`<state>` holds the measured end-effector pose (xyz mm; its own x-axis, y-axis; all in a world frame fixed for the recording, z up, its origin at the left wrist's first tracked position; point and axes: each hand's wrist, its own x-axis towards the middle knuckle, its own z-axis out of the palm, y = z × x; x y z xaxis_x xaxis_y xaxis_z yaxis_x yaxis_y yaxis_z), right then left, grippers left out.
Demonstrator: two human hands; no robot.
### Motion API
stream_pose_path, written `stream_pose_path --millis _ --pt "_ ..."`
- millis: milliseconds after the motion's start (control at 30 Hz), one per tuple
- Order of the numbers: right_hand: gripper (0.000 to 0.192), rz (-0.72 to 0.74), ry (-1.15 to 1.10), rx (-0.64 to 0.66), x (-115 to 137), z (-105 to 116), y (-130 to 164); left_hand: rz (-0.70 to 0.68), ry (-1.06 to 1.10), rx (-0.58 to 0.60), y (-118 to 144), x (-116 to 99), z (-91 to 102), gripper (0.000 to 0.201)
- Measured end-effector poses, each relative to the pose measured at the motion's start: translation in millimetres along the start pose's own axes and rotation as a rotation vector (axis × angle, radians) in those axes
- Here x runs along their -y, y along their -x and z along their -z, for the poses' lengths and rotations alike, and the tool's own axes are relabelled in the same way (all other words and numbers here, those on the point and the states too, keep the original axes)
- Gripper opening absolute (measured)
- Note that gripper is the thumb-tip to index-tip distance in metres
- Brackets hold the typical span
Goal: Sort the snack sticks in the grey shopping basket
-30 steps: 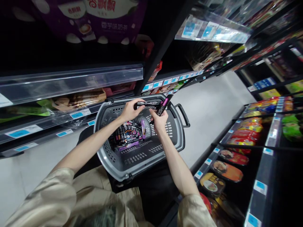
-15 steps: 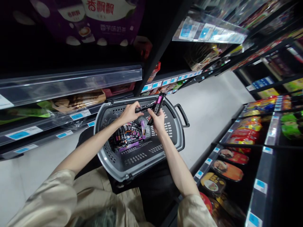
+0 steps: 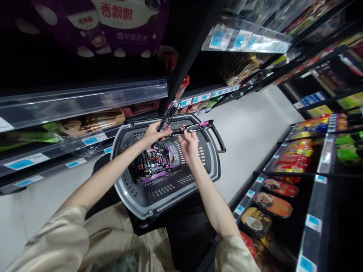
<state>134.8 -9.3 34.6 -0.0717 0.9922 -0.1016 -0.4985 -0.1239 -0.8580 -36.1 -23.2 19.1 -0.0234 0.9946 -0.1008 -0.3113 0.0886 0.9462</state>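
My left hand (image 3: 154,136), fingers closed, grips a slim black packet (image 3: 169,115) with a pink patch, its top end leaning up and to the right. A second slim black packet (image 3: 198,127) lies nearly level, running from my left thumb out over the basket's right side. The curled fingers of my right hand (image 3: 189,145) pinch this one near its middle. Both hands are above a grey shopping basket (image 3: 170,206). Inside it on the left sits a heap of similar black packets (image 3: 153,162) with purple edging, what they contain not shown.
Dark shelves with clear price rails (image 3: 85,96) rise in front of the basket, holding a large purple package (image 3: 121,36). The basket's handle (image 3: 218,138) sticks out on the right. Across the pale aisle floor (image 3: 246,128), another shelf carries food bowls (image 3: 273,204) and bagged goods (image 3: 296,162).
The packet in my left hand has swung from level to steeply upright. The right-hand packet has tipped from upright to nearly level, pointing right. The basket has barely shifted.
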Motion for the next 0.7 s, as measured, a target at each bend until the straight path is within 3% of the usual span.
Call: stream_pose_path --millis 267,700 --pt "0.035 0.016 0.065 -0.006 -2.9 0.3 -0.7 -0.039 -0.007 -0.086 -0.5 -1.2 -1.5 0.051" --pt "0.032 -0.024 0.083 -0.086 -3.2 -10.9 7.1 -0.115 0.003 -0.083 -1.7 2.5 1.5 0.045"
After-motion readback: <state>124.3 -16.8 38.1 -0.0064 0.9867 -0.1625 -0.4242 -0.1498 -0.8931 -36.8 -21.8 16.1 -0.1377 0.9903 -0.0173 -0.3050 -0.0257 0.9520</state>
